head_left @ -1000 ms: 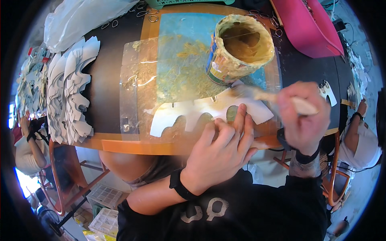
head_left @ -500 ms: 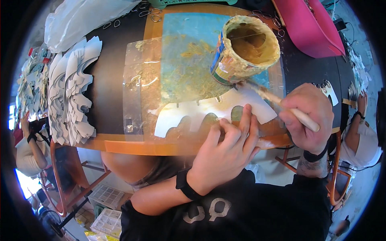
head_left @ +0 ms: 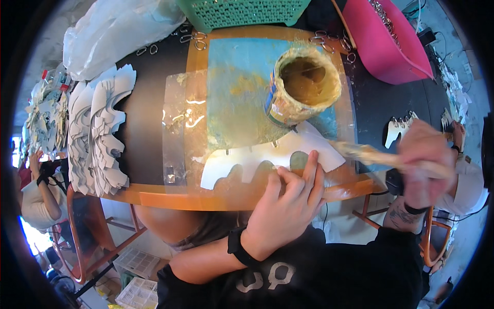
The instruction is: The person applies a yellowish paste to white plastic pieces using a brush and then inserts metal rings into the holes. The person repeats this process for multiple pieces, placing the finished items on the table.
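A white scalloped sheet piece [head_left: 257, 157], notched along its curved lower edge, lies on the glue-smeared table cover. The fingertips of my left hand [head_left: 283, 208] press on its lower edge, with the fingers spread and partly bent. My right hand [head_left: 427, 165], blurred by motion, is closed round the handle of a glue brush [head_left: 368, 153]. The brush's bristle end is at the piece's right end; whether it touches cannot be made out. Just beyond the piece stands a tin [head_left: 290, 110], its rim caked with yellowish glue and brown glue inside.
Stacked white scalloped pieces [head_left: 100, 139] stand at the left, near a clear plastic bag [head_left: 116, 36]. A green basket [head_left: 242, 14] and a pink bin [head_left: 383, 46] are at the far side. Metal rings [head_left: 194, 40] lie nearby. One small piece [head_left: 399, 129] with metal fittings lies right.
My right hand has drawn the brush rightward, away from the tin's foot. My left hand stays on the white piece. The view has shifted, showing more of the green basket.
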A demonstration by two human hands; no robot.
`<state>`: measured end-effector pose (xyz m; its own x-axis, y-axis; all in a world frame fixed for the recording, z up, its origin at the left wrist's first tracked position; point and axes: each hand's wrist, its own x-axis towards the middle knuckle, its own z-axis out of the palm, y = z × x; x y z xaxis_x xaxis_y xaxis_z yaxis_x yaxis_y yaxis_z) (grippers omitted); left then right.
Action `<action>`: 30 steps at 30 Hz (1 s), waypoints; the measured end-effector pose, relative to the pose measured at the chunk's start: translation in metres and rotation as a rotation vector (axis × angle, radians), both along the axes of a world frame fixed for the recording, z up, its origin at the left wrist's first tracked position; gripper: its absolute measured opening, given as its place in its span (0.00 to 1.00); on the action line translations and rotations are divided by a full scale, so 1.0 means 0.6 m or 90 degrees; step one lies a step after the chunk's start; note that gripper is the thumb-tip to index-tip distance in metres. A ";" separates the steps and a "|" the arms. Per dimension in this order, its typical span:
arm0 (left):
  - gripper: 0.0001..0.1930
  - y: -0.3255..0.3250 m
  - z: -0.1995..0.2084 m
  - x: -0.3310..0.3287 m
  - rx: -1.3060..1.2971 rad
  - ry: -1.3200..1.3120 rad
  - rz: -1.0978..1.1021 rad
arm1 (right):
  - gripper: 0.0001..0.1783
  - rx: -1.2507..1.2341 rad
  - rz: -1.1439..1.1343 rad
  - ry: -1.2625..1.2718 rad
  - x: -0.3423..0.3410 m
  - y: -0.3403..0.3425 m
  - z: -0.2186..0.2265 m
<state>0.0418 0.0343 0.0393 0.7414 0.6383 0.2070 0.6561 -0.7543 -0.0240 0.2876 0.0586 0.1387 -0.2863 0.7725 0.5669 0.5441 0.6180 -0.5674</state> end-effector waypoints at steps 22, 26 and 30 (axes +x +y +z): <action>0.28 0.002 -0.011 -0.004 0.014 -0.055 -0.033 | 0.08 0.010 -0.037 -0.021 -0.099 0.121 0.087; 0.28 0.002 -0.016 -0.010 0.019 -0.063 -0.026 | 0.05 -0.087 -0.109 0.021 -0.127 0.109 0.085; 0.29 0.001 -0.016 -0.008 0.021 -0.066 -0.027 | 0.10 0.055 -0.166 0.120 -0.091 0.092 0.123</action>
<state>0.0370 0.0348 0.0300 0.7414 0.5982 0.3040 0.6236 -0.7816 0.0172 0.2328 0.1140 0.2122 0.0306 0.7529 0.6574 0.5807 0.5219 -0.6248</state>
